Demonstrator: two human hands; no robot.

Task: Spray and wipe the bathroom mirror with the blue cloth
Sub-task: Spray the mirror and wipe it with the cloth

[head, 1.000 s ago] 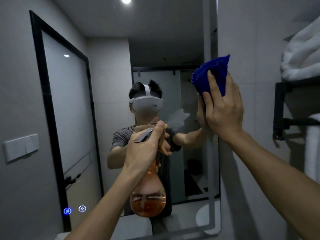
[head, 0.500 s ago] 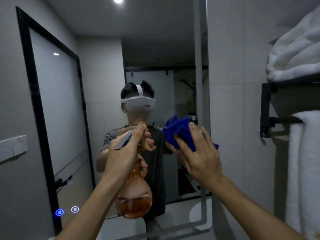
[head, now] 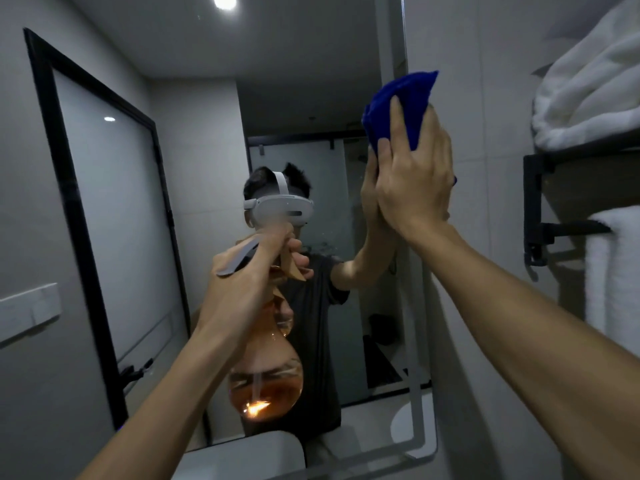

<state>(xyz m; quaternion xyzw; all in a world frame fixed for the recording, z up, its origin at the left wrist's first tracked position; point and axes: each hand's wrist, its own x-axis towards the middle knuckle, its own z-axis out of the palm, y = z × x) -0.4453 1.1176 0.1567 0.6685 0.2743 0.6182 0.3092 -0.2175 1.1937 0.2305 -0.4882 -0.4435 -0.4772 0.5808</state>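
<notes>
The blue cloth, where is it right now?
In the head view the blue cloth is high up on the right, pressed under the right hand against the mirror near its right edge, above the spray bottle.

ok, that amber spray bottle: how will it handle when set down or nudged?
The amber spray bottle has a round bulb and narrow neck, so it probably tips easily. Only the bottom holds liquid, so it is likely light. The left hand grips the neck, apparently the surest hold.

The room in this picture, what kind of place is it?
Most likely a small bathroom, perhaps in a hotel: a wall mirror, folded white towels on a black rack, and what seems a frosted shower door reflected behind the person.
</notes>
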